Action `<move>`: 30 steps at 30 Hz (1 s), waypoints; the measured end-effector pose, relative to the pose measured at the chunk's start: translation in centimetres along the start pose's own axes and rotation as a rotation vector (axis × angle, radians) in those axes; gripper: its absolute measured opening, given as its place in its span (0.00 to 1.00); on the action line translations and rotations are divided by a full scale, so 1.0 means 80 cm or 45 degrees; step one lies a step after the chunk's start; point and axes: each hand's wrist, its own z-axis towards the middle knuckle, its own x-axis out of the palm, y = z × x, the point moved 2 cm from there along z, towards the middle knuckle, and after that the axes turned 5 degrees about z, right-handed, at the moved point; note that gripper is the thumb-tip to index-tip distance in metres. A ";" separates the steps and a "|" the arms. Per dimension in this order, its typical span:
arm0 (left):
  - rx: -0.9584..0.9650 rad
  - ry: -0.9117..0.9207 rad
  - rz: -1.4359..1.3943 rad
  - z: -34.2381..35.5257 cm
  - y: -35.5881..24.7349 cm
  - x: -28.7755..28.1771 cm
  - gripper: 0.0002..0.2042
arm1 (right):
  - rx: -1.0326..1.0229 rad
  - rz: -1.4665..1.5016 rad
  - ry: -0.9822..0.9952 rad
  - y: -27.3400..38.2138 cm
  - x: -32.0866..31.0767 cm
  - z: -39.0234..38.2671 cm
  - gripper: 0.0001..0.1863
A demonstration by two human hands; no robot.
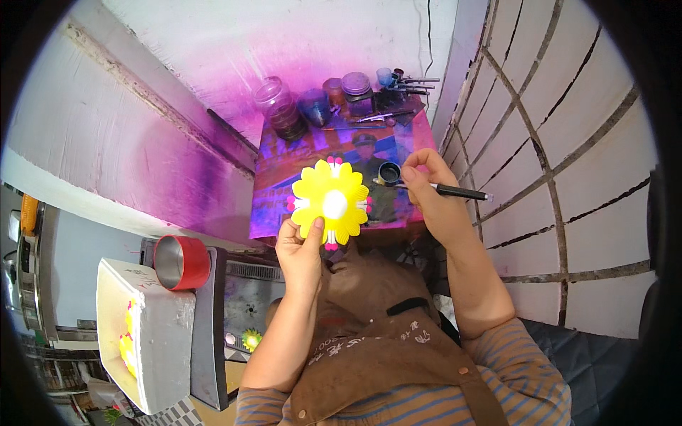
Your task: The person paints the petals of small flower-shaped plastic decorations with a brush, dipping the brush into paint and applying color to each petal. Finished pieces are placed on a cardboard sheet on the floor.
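I see the left hand (302, 245) raised from a bent forearm, thumb and fingers pinched on the lower edge of a yellow paper flower (332, 201) held upright. Right of the flower, the right hand (430, 188) curls around a black brush (455, 191), tip dipped at a small dark paint cup (389, 172) just beside the flower.

I see the paint-stained desk (284, 206) carrying jars (284, 110) and brushes (408, 85) beyond my right grip (426, 184), a small dark pot (389, 172) beside it.

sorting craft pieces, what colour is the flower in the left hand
Yellow flower, white centre, pink tips; head view.
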 end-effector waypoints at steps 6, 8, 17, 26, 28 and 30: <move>0.075 -0.025 0.067 0.004 -0.008 -0.003 0.06 | -0.001 0.024 0.034 -0.011 0.013 0.010 0.08; 0.095 -0.037 0.082 0.006 -0.010 -0.004 0.06 | -0.014 0.033 0.038 -0.015 0.013 0.013 0.07; 0.102 -0.043 0.086 0.010 -0.007 -0.011 0.05 | 0.034 0.066 0.049 -0.002 0.017 0.013 0.05; 0.082 -0.029 0.093 0.008 -0.010 -0.013 0.06 | -0.050 0.064 0.076 -0.005 0.024 0.013 0.06; 0.095 -0.023 0.081 0.007 -0.009 -0.014 0.06 | -0.054 0.020 0.062 -0.004 0.021 0.013 0.06; 0.106 -0.033 0.076 0.007 -0.009 -0.015 0.06 | -0.061 0.062 0.046 -0.004 0.023 0.011 0.05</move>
